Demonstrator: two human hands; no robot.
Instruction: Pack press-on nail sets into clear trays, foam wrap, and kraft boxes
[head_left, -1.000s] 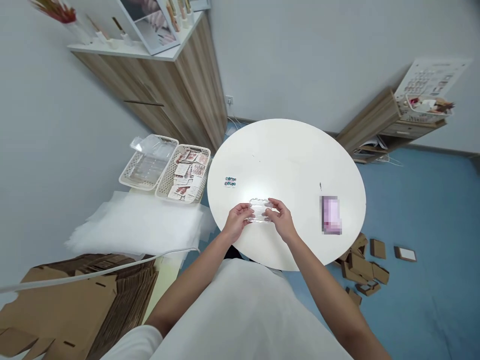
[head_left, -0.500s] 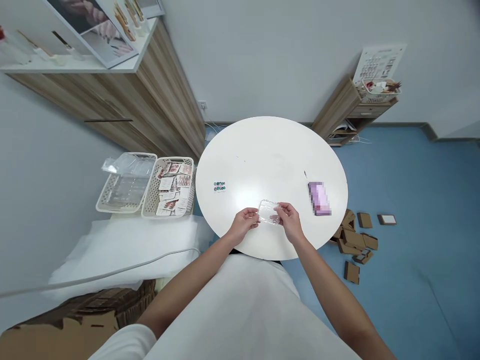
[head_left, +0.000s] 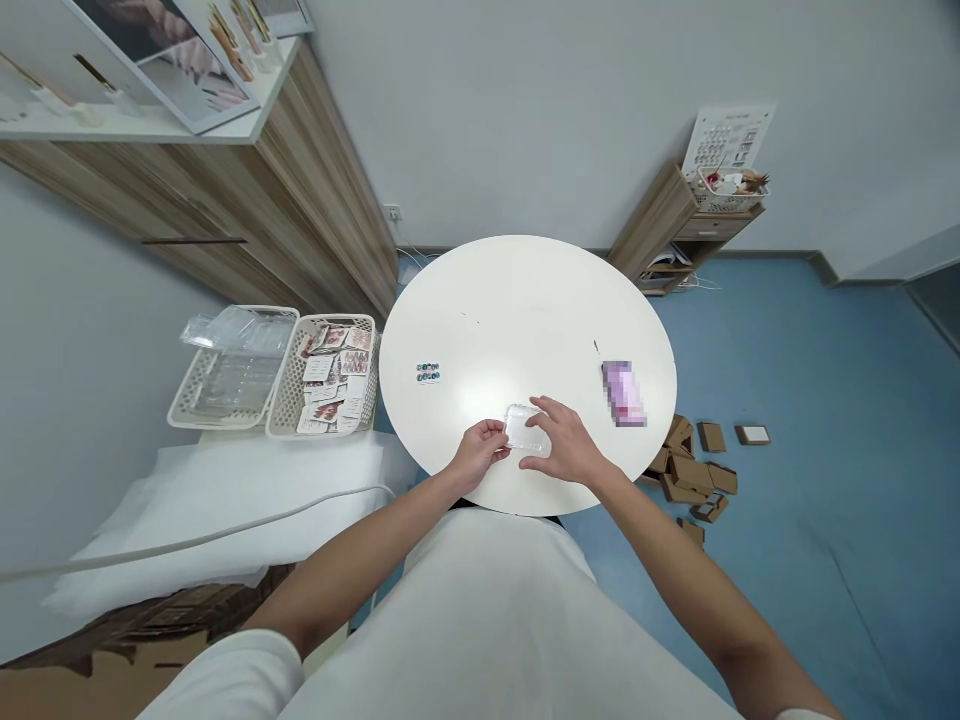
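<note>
A small clear plastic case [head_left: 520, 428] is in front of me, over the near part of the white round table [head_left: 517, 290]. My left hand [head_left: 481, 450] pinches its left edge between thumb and fingers. Around the right side of the case curves my right hand [head_left: 562, 440], thumb and fingers spread wide and not closed on it. Whether those fingertips touch the plastic I cannot tell. To the left on the table lies a small card with several blue-green nail-like pieces [head_left: 428, 373].
A blurred purple item [head_left: 624, 393] lies at the table's right, near a thin stick [head_left: 597, 347]. At left stand a basket of clear plastic cases [head_left: 180, 400] and a basket of printed cards [head_left: 281, 415]. Brown cardboard boxes [head_left: 691, 474] lie on the floor at right.
My right hand has let go of the case's right side and its fingers have spread apart. My left hand keeps its pinch. The whole view has shifted slightly.
</note>
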